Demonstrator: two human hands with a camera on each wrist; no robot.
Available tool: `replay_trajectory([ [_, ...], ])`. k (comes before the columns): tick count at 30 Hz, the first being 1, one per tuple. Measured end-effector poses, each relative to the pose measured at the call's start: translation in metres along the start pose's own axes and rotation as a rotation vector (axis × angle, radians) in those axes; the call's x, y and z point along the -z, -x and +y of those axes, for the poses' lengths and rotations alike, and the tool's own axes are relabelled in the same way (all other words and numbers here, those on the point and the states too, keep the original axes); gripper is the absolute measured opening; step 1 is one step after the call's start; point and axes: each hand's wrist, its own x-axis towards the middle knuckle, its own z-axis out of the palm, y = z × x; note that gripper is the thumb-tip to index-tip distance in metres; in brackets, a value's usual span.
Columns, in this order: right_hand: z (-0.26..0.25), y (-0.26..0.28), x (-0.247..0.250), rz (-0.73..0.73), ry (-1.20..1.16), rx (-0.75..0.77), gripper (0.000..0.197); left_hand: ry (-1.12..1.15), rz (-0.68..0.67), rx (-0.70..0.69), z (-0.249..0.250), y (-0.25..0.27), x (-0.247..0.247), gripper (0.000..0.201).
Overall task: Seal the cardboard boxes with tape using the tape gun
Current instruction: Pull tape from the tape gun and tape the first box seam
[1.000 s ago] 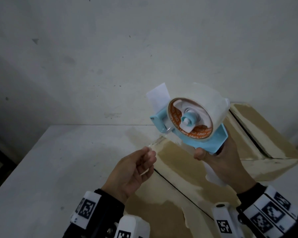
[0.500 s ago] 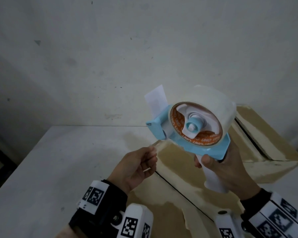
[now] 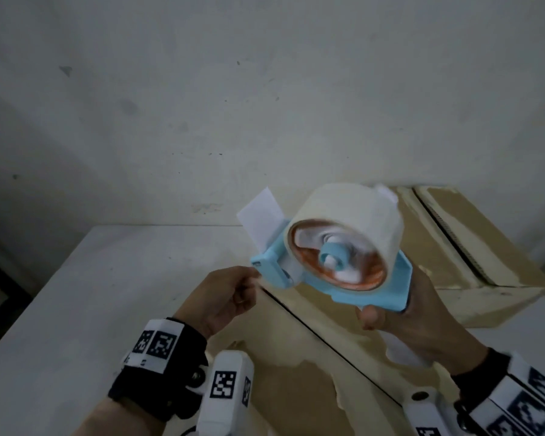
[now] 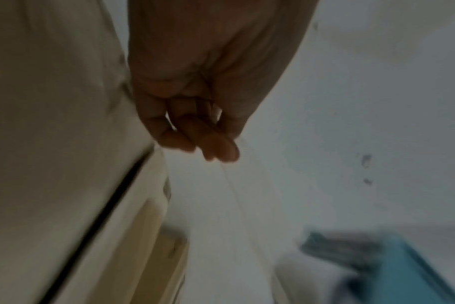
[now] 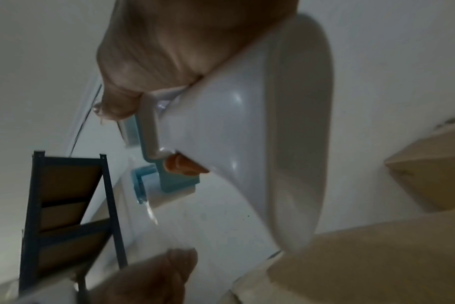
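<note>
A blue tape gun (image 3: 372,287) with a whitish tape roll (image 3: 343,215) hangs tilted over a cardboard box (image 3: 296,366) whose dark centre seam runs diagonally. My right hand (image 3: 387,313) grips its white handle (image 5: 247,123). My left hand (image 3: 249,281) is just left of the gun's nose and pinches the free end of the tape. In the left wrist view a thin clear tape strip (image 4: 237,195) runs from my left hand (image 4: 210,144) down to the tape gun (image 4: 403,267). The roll looks blurred.
A second cardboard box (image 3: 472,247) stands at the back right against the wall. Both boxes rest on a white table (image 3: 92,294), bare on its left side. A dark metal shelf (image 5: 65,205) shows in the right wrist view.
The tape gun has tipped flatter and its nose has come down to my left hand. My left hand has risen slightly toward the nose, still pinching. My right hand keeps its grip.
</note>
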Motion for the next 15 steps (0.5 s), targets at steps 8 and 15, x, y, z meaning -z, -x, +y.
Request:
replay_trajectory([
  [8,-0.022,0.008,0.007,-0.065,0.072,-0.082,0.034,-0.455,0.051,-0.236,0.021,-0.011,0.025,0.022],
  [15,-0.022,0.025,0.013,-0.072,0.094,-0.191,0.044,-0.600,0.098,-0.301,0.035,-0.029,0.051,0.019],
])
